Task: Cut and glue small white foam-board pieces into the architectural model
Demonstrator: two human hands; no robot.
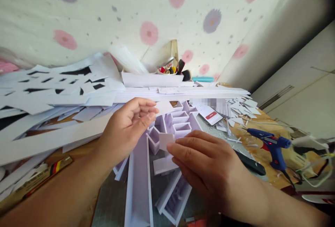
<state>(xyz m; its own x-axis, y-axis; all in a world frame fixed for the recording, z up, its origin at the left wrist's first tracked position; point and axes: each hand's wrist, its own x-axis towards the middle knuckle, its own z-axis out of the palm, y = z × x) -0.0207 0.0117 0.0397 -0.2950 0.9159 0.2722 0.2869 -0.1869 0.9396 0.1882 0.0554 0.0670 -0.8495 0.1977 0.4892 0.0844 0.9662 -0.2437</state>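
My left hand (132, 122) is closed, thumb against fingertips, at the edge of a small flat white board piece (164, 107). My right hand (206, 160) pinches another small white board piece (166, 141) between thumb and fingers, tilted up. Behind and beneath them stands a group of small open white board boxes (180, 122), with divided compartments. A single small white box (154, 140) sits between my hands. Closer to me lie a long white trough (138, 185) and a short white box (176, 199) with scraps inside. A white strip piece (163, 166) lies beside my right fingers.
A blue glue gun (272, 146) with a lit red light stands at right, its cord trailing. A phone (209, 113) lies behind the boxes. Cut white sheets (57, 84) pile up at left; white scraps (243, 106) lie at right. A white tray (151, 80) holds tools at the back.
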